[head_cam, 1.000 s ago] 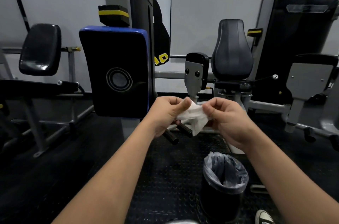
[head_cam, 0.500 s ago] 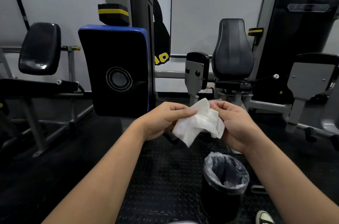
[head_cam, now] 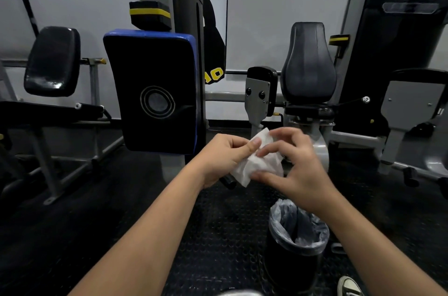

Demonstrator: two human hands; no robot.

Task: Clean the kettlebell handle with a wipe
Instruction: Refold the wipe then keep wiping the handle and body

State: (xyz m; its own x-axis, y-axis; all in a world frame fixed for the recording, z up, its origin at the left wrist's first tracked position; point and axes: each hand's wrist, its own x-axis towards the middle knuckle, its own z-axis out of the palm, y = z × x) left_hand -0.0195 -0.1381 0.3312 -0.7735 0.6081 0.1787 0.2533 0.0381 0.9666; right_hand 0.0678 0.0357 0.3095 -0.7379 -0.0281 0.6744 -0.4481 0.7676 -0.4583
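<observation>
A white wipe [head_cam: 257, 162] hangs crumpled between my two hands at chest height. My left hand [head_cam: 223, 157] pinches its upper left edge with thumb against curled fingers. My right hand [head_cam: 298, 167] has its fingers spread and bent over the right side of the wipe, thumb under its lower edge and index finger on its front. No kettlebell shows in the head view; a pale rounded shape [head_cam: 242, 292] at the bottom edge is too cut off to identify.
A black bin with a clear liner [head_cam: 297, 240] stands on the studded rubber floor below my right hand. A blue-edged black pad [head_cam: 155, 92], a seat machine [head_cam: 308, 70] and a bench [head_cam: 48, 111] stand ahead. A shoe tip [head_cam: 349, 287] shows bottom right.
The wipe was bunched, then opened out, and is now gathered again. My right hand has shifted over it with fingers spread; both hands sit slightly lower.
</observation>
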